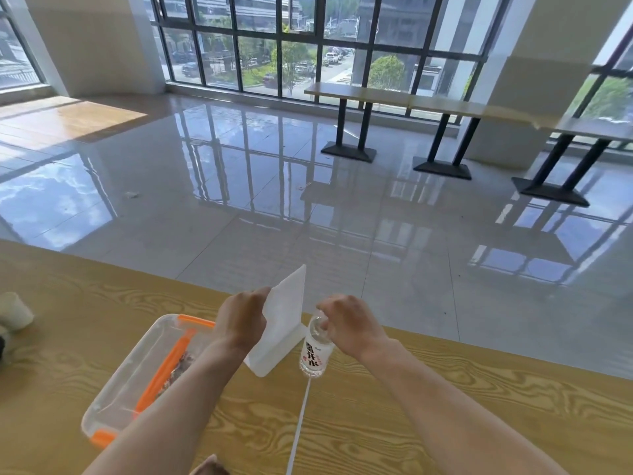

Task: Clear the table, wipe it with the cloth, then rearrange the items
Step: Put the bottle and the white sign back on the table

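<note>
My left hand (pixel 241 318) grips the upper edge of a white stand-up sign holder (pixel 284 323), which leans tilted above the wooden table (pixel 445 389). Right beside it, my right hand (pixel 347 322) grips the top of a clear water bottle (pixel 315 351) with a white label; the bottle stands on the table and its cap is hidden under my fingers. A clear plastic container (pixel 137 375) with orange clips lies under my left forearm, holding an orange utensil and some dark bits.
A pale paper cup (pixel 13 311) lies on its side at the table's left edge, beside a dark object. A white seam (pixel 299 426) runs across the tabletop toward me. Beyond the far edge lie glossy floor tiles and long tables (pixel 394 97) by the windows.
</note>
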Demonstrator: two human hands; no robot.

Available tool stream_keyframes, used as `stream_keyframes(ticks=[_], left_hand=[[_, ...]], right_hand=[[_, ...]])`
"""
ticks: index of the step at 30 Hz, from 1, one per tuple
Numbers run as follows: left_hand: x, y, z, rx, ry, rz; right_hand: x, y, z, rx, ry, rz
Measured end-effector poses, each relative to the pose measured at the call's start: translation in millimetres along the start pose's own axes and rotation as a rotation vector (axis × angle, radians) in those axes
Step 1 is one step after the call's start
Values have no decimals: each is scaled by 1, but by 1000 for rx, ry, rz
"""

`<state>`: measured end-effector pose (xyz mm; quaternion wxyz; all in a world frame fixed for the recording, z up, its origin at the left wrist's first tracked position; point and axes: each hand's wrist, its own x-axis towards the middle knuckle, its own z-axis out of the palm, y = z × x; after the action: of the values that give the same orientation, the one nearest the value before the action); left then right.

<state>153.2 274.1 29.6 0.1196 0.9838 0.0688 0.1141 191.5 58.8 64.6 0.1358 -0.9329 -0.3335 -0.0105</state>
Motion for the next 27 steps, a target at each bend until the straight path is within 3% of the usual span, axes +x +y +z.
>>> stream_keyframes(ticks=[11, 27], left_hand=[[-14, 85, -9, -124, 104, 204], [-59, 247, 2, -239, 10, 486]], right_hand=[[-91, 33, -48, -20, 30, 296], [-258, 109, -105, -72, 191, 600]])
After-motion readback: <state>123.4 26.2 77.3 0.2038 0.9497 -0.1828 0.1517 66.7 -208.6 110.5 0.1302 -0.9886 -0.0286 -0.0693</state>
